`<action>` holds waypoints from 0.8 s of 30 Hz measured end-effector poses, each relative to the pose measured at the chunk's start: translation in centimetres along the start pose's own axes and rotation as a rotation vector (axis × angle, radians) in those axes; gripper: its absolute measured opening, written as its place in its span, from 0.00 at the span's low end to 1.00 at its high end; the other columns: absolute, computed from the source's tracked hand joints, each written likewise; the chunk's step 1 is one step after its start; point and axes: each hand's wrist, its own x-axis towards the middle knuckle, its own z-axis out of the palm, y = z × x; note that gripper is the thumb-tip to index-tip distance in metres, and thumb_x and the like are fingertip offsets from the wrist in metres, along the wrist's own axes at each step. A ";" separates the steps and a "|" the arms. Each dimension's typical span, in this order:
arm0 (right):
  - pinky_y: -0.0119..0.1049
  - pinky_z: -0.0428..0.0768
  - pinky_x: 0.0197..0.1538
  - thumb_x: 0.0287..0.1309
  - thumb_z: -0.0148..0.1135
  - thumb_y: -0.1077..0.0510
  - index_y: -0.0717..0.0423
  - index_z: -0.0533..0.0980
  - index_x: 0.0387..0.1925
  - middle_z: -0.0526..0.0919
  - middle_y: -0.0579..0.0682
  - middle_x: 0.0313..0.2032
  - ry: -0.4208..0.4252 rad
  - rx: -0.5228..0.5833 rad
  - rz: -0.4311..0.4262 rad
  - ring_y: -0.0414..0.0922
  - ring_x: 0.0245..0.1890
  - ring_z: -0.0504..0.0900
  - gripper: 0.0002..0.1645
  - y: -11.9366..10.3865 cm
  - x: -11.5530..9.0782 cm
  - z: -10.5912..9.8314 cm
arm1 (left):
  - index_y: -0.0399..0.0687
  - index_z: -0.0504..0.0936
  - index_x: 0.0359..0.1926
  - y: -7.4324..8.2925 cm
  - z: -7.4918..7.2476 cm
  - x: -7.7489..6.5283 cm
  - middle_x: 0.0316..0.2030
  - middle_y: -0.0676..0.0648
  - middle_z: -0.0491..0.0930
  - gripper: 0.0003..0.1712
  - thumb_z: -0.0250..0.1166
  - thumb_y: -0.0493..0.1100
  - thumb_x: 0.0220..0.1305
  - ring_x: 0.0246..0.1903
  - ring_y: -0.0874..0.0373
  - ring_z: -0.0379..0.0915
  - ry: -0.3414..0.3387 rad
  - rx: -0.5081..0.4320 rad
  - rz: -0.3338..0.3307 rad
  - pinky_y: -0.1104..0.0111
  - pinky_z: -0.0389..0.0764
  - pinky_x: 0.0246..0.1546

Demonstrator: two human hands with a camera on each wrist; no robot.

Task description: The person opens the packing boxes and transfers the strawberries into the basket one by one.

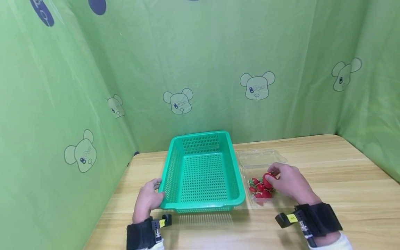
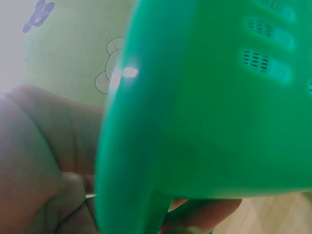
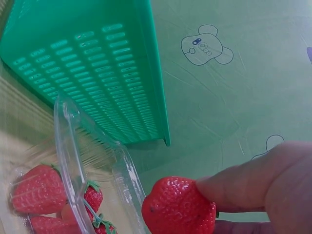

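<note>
A green plastic basket (image 1: 204, 205) with slotted walls stands mid-table, its inside bare. At its near left corner my left hand (image 1: 150, 196) grips the rim; in the left wrist view the basket's rim (image 2: 141, 97) hides part of the fingers. My right hand (image 1: 290, 182) pinches a large strawberry (image 3: 178, 207) between thumb and fingers, over a clear plastic box (image 1: 250, 172). Several more strawberries (image 1: 257, 187) with green leaves lie in that box, just right of the basket.
The box's clear lid (image 1: 256, 158) lies folded back toward the curtain. A green curtain (image 1: 215, 69) with bear heads encloses the back and sides of the wooden table (image 1: 343, 173).
</note>
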 end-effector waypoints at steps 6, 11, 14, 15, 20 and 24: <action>0.44 0.77 0.31 0.56 0.63 0.55 0.57 0.78 0.37 0.83 0.59 0.36 0.036 -0.007 -0.008 0.50 0.32 0.79 0.10 -0.1 0.1 0.2 | 0.33 0.67 0.63 -0.1 0.0 0.1 0.58 0.30 0.73 0.29 0.58 0.31 0.59 0.50 0.42 0.72 0.000 -0.006 0.000 0.63 0.81 0.31; 0.45 0.78 0.31 0.55 0.63 0.56 0.57 0.78 0.37 0.83 0.58 0.36 0.052 -0.001 -0.007 0.50 0.32 0.79 0.09 -0.4 0.1 0.3 | 0.33 0.67 0.63 -0.2 0.1 0.1 0.57 0.30 0.73 0.29 0.59 0.31 0.58 0.50 0.42 0.72 0.004 -0.004 0.000 0.63 0.81 0.32; 0.44 0.78 0.31 0.56 0.63 0.56 0.57 0.78 0.37 0.83 0.58 0.36 0.054 0.009 -0.004 0.50 0.32 0.79 0.10 -0.6 0.1 0.3 | 0.33 0.67 0.63 -0.2 0.1 0.1 0.57 0.30 0.73 0.30 0.59 0.31 0.58 0.50 0.42 0.72 0.002 -0.002 -0.005 0.63 0.81 0.32; 0.44 0.78 0.31 0.56 0.63 0.56 0.57 0.78 0.38 0.83 0.58 0.36 0.055 0.010 -0.003 0.50 0.32 0.79 0.10 -0.7 0.1 0.4 | 0.33 0.67 0.63 -0.2 0.1 0.1 0.57 0.30 0.73 0.30 0.58 0.31 0.58 0.50 0.42 0.72 0.000 -0.002 -0.005 0.63 0.81 0.32; 0.45 0.79 0.31 0.57 0.62 0.55 0.58 0.77 0.38 0.83 0.58 0.36 0.067 0.026 -0.010 0.50 0.32 0.80 0.11 -1.0 0.0 0.3 | 0.33 0.67 0.63 -0.2 0.1 0.2 0.57 0.30 0.73 0.30 0.58 0.31 0.58 0.52 0.41 0.71 0.003 0.007 -0.001 0.61 0.81 0.35; 0.45 0.80 0.31 0.56 0.63 0.56 0.57 0.77 0.37 0.84 0.58 0.36 0.082 0.033 -0.027 0.49 0.32 0.80 0.10 -1.3 -0.1 0.3 | 0.33 0.67 0.63 -0.1 0.1 0.2 0.57 0.30 0.73 0.29 0.58 0.32 0.58 0.52 0.41 0.71 0.006 0.005 -0.002 0.61 0.81 0.35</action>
